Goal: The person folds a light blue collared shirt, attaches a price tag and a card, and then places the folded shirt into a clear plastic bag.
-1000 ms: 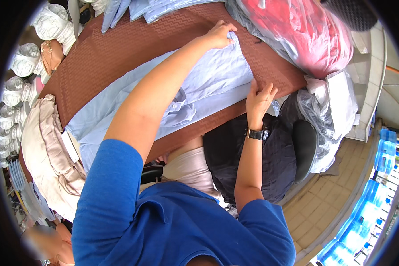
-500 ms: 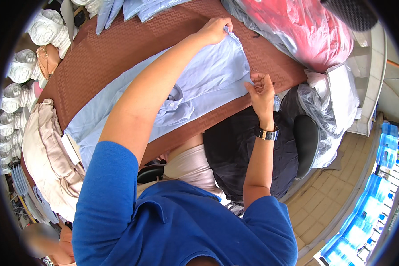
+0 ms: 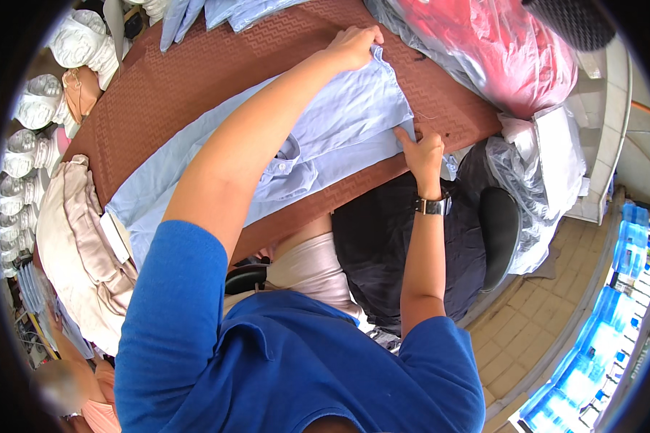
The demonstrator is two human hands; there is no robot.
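A light blue button-up shirt (image 3: 339,108) lies spread over a table with a brown patterned cloth, its collar (image 3: 285,160) standing up near the middle. At the far right corner of the shirt, my left hand (image 3: 355,47) is closed on the fabric edge. My right hand (image 3: 422,150) grips the near right edge, thumb on top and the other fingers partly hidden. A loose pale thread (image 3: 430,116) lies on the cloth just beyond it. I wear a dark watch (image 3: 432,206) on the right wrist.
Folded blue shirts in clear plastic (image 3: 238,13) lie at the table's far edge. Bagged red clothing (image 3: 477,50) sits far right. Beige fabric (image 3: 83,252) drapes at the left. Black fabric (image 3: 390,252) hangs below the table edge by a dark chair back (image 3: 502,234). Another person (image 3: 87,390) is lower left.
My right hand has shifted slightly down and left, from pinching at the shirt's edge to gripping it. The left hand moved slightly right. The person at lower left has raised an arm.
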